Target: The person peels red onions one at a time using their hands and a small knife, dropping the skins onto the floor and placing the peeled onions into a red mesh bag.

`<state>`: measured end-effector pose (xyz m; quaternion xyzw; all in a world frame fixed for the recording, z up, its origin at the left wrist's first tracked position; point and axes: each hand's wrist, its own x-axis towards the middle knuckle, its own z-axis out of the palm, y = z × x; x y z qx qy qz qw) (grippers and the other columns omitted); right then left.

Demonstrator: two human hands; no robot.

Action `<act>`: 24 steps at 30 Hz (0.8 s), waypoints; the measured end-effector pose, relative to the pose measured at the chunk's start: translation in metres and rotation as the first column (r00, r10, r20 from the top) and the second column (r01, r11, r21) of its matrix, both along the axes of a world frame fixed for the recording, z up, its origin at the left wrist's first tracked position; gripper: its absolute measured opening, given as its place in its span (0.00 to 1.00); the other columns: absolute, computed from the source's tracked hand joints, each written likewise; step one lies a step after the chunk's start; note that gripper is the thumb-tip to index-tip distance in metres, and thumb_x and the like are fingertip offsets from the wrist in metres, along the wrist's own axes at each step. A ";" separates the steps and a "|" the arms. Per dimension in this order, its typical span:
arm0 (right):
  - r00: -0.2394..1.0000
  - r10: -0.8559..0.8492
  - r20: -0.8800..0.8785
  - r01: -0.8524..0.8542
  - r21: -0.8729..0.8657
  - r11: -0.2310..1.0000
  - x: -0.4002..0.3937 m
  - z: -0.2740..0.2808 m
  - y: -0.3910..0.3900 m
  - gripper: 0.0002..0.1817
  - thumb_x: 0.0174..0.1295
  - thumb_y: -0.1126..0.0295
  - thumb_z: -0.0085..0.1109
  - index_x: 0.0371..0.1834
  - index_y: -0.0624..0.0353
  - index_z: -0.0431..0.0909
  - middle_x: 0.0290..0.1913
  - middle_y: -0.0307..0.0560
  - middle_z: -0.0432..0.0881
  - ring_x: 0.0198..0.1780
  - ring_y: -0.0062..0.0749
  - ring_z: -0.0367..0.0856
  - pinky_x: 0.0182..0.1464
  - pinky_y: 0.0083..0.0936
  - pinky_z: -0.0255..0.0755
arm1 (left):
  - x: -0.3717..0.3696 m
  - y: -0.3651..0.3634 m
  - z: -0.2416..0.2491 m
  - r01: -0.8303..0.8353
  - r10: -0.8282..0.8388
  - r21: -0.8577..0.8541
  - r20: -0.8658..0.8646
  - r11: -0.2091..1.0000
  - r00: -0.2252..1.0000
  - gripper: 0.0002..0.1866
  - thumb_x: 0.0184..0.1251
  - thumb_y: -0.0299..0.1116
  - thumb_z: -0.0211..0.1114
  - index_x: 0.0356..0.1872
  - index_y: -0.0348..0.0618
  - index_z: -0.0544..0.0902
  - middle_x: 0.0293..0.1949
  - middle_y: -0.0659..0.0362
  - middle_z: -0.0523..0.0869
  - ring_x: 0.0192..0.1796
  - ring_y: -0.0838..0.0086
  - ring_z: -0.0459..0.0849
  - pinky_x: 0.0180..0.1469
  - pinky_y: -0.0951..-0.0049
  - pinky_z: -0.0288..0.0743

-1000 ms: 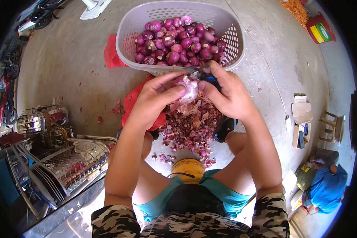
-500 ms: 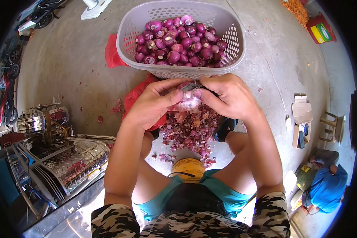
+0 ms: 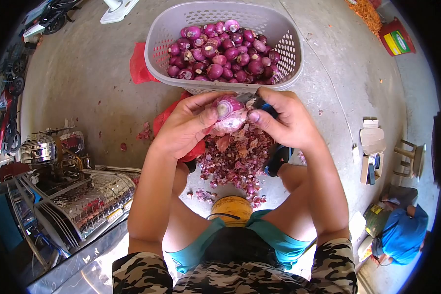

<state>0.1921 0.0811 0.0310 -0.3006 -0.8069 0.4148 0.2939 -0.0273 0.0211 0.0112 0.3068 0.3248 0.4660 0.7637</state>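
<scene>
My left hand (image 3: 188, 122) grips a red onion (image 3: 230, 120), its cut end turned toward me and pale flesh showing on its near side. In my right hand (image 3: 286, 117) is a small knife (image 3: 247, 99) with a dark blade; its blue and black handle is mostly hidden by the fingers. A bit of skin sits by the blade, close to the right thumb. Beneath both hands lies a heap of onion skins (image 3: 235, 161) on the floor. Just beyond them stands a grey perforated basket (image 3: 225, 87) holding many purple onions (image 3: 215, 71).
A red net bag (image 3: 166, 115) lies left of the skins. The yellow bucket (image 3: 232, 208) is between my legs. Metal motorcycle parts (image 3: 83, 201) stand at left. To the right are an open cardboard box (image 3: 372, 142), a wooden stool (image 3: 409, 159) and a person in blue (image 3: 404, 232).
My right hand has moved slightly right with the knife, away from the onion. The onion has turned, so its cut end now shows, and my left hand still holds it.
</scene>
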 end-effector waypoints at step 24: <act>0.960 -0.101 0.262 -0.013 0.401 0.916 -0.006 0.007 0.001 0.17 0.55 0.56 0.63 0.23 0.58 0.74 0.22 0.48 0.76 0.24 0.49 0.77 0.25 0.40 0.70 | -0.006 -0.001 -0.005 -0.061 0.059 -0.125 -0.021 0.990 0.998 0.22 0.68 0.36 0.61 0.58 0.34 0.72 0.49 0.52 0.82 0.46 0.68 0.85 0.45 0.68 0.83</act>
